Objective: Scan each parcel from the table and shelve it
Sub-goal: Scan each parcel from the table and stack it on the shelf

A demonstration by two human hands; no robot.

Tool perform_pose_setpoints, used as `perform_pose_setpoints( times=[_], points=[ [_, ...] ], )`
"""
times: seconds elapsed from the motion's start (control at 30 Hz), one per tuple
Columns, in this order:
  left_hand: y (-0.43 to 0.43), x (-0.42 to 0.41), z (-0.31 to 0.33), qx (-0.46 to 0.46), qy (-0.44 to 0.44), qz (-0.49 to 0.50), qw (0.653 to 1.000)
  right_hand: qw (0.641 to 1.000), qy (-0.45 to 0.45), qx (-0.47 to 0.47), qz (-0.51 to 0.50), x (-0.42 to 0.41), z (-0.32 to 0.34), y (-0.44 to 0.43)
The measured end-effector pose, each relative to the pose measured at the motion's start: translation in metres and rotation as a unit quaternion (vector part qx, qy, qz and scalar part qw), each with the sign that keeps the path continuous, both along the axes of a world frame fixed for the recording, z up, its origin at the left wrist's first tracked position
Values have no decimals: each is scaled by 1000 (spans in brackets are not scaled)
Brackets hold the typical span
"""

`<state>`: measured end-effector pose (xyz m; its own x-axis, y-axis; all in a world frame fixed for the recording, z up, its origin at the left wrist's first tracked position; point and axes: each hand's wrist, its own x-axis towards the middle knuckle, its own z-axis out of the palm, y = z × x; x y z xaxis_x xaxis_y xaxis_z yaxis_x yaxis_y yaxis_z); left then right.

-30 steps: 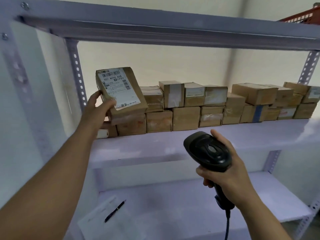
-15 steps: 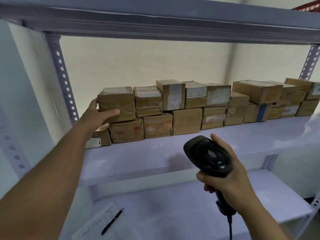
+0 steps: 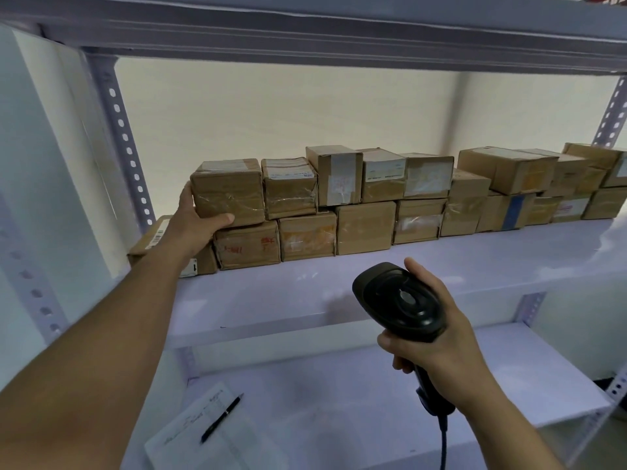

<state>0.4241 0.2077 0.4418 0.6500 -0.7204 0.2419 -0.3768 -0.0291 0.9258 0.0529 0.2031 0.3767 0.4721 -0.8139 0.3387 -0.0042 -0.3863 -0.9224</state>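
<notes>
Parcel (image 3: 229,191) atop box row (image 3: 364,228) on shelf (image 3: 373,269), far-left end.
L hand (image 3: 195,220) grips its left side, thumb on lower front; R hand (image 3: 437,337) curls round scanner (image 3: 398,300) handle.

You can read almost nothing here. The low parcel (image 3: 146,245) at the far left carries a white barcode label, but its digits are too blurred. The bottom-row parcel (image 3: 247,246) beside it has red handwritten marks, not legible. The handwriting on the sheet of paper (image 3: 190,435) on the lower shelf (image 3: 339,395) is too small to read.
</notes>
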Motion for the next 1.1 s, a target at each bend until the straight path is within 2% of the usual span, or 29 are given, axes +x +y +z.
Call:
perform_pose_setpoints(
  times=[0.07, 0.17, 0.27, 0.37, 0.47, 0.67, 0.9, 1.1],
  points=[
    [3, -7, 0, 18, -13, 21, 1000, 1000, 0, -2, -2, -3, 1, 2],
    [10, -29, 2, 22, -87, 76, 993, 1000, -6, -8, -6, -8, 1, 7],
    [22, -55, 3, -32, -170, 137, 975, 1000, -12, -17, -13, -14, 1, 13],
    [33, -83, -7, -130, -232, 164, 950, 999, -20, -17, -23, -22, 0, 20],
    [38, -123, -29, -176, -262, 86, 945, 999, -24, -21, -43, -33, -3, 29],
    [34, -214, -92, -104, -270, -51, 956, 996, -30, -9, -87, -71, -13, 46],
    [29, -300, -141, -12, -278, -121, 953, 991, -37, 25, -127, -142, -45, 64],
    [18, -391, -152, -5, -294, -172, 940, 979, -67, 52, -184, -220, -59, 73]
  ],
)
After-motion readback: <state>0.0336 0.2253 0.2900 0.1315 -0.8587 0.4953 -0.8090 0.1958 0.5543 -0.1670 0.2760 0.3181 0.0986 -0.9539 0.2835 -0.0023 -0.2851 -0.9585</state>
